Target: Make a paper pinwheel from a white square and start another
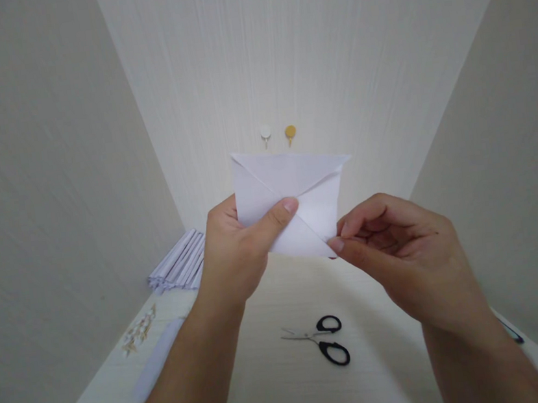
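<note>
A white folded paper (317, 212), creased like an envelope with flaps meeting near its middle, is held up above the table. My left hand (240, 247) grips it from the left, thumb pressed on the front and the other fingers hidden behind. At the lower right corner of the paper, my right hand (392, 245) pinches the edge between thumb and forefinger, its other fingers curled. Below the paper, black-handled scissors (315, 336) lie on the table with their blades slightly apart.
A stack of folded white paper strips (179, 265) rests at the left against the side wall. Nearer are small white and tan pieces (138, 332) and a flat white sheet (158, 359). Two hooks, one white (265, 133) and one yellow (291, 133), are on the back wall. A dark-edged object (510, 331) shows at right.
</note>
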Available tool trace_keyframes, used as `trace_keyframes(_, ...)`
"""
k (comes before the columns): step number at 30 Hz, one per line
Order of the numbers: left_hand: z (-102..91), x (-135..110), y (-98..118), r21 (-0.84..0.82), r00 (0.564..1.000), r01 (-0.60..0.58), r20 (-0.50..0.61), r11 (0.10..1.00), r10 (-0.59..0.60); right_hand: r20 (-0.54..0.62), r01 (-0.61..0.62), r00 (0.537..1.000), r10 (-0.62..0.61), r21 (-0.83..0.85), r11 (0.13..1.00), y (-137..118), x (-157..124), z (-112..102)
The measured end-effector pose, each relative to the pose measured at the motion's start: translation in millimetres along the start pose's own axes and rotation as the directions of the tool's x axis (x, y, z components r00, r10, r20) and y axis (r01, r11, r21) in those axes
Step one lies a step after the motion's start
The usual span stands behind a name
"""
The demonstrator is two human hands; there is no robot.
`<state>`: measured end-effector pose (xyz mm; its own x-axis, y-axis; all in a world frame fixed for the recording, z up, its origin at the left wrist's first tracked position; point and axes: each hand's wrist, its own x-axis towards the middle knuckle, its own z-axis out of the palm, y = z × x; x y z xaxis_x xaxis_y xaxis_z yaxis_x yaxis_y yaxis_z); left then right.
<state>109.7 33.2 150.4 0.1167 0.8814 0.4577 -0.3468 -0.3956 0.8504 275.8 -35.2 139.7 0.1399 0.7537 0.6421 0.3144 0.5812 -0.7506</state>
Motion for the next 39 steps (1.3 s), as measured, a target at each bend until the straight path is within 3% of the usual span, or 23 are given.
trace_keyframes(4, -7.9, 4.0, -1.6, 0.038, 0.998, 0.030, 0.054, 0.999, -0.032, 0.081, -0.054, 0.995, 0.054, 0.001, 0.999, 0.0, 1.4, -4.9)
trace_keyframes(7, -16.1, 6.7, -2.3, 0.116, 0.979, 0.081, 0.178, 0.990, -0.101, 0.144, -0.081, 0.986, 0.082, -0.010, 0.997, 1.5, 4.5, -11.4)
trace_keyframes(11, -19.3, 5.8, -1.8, 0.246, 0.916, 0.141, 0.336, 0.959, -0.221, 0.000, -0.037, 0.999, 0.037, -0.022, 0.999, 5.9, 8.8, -15.9)
trace_keyframes(14, -16.7, 3.9, -0.8, 0.310, 0.893, 0.145, 0.368, 0.940, -0.259, -0.048, -0.001, 0.999, 0.000, -0.017, 1.000, 7.3, 10.2, -14.8)
trace_keyframes(20, -19.2, 10.3, -2.5, 0.288, 0.916, 0.127, 0.333, 0.949, -0.224, -0.050, 0.065, 0.996, -0.069, -0.067, 0.996, 4.8, 10.4, -15.6)
trace_keyframes(25, -20.7, 17.9, -7.6, -0.057, 0.978, 0.098, 0.192, 0.994, -0.085, -0.168, 0.064, 0.983, -0.079, -0.092, 0.994, 9.8, 11.9, -13.7)
trace_keyframes(28, -15.8, 16.0, -8.9, -0.139, 0.960, 0.140, 0.261, 0.980, -0.100, -0.285, 0.089, 0.954, -0.097, -0.041, 0.995, 14.8, 11.1, -6.2)
trace_keyframes(31, -10.1, 12.0, -10.2, -0.062, 0.917, 0.209, 0.359, 0.976, -0.174, -0.348, 0.092, 0.933, -0.093, -0.021, 0.996, 15.8, 8.9, 3.7)
trace_keyframes(35, -6.8, 10.6, -12.2, 0.020, 0.938, 0.189, 0.290, 0.982, -0.187, -0.297, 0.052, 0.953, -0.059, -0.031, 0.998, 11.3, 7.2, 8.6)
trace_keyframes(39, -10.5, 13.1, -10.2, 0.070, 0.961, 0.187, 0.192, 0.980, -0.197, -0.125, 0.008, 0.992, -0.022, -0.108, 0.994, 8.6, 7.7, -3.3)
